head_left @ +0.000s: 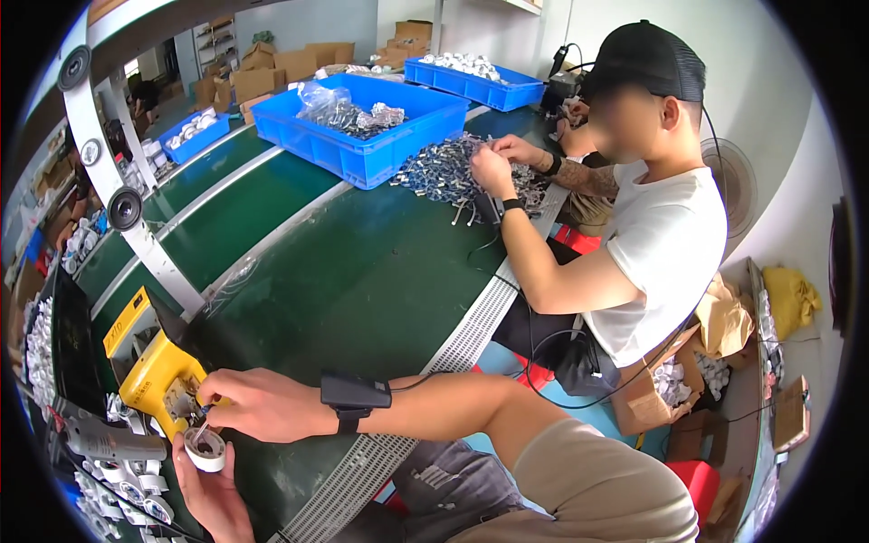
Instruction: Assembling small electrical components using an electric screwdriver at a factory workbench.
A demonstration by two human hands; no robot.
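Note:
My left hand (pixel 214 496) holds a small white round housing (pixel 210 463) with its open side up, fingers and thumb around its wall. Brownish parts show inside the housing. Right above it, the fingers of my right hand (pixel 258 403) are pinched together on something small. A thin pale piece runs down from those fingertips into the housing, but its kind is unclear. A yellow machine (pixel 149 398) stands just beyond both hands, its metal working part close to my right fingertips. Beside the housing, on the left, lies a grey cylindrical tool (pixel 118 441).
White round parts (pixel 122 480) crowd the left edge. A green belt table (pixel 299 299) stretches away, bearing a blue bin (pixel 353 163) of bagged parts and a pile of small wired parts (pixel 444 176). To the right a person (pixel 661 244) handles pieces from that pile. A cable hangs from my right wrist's black device.

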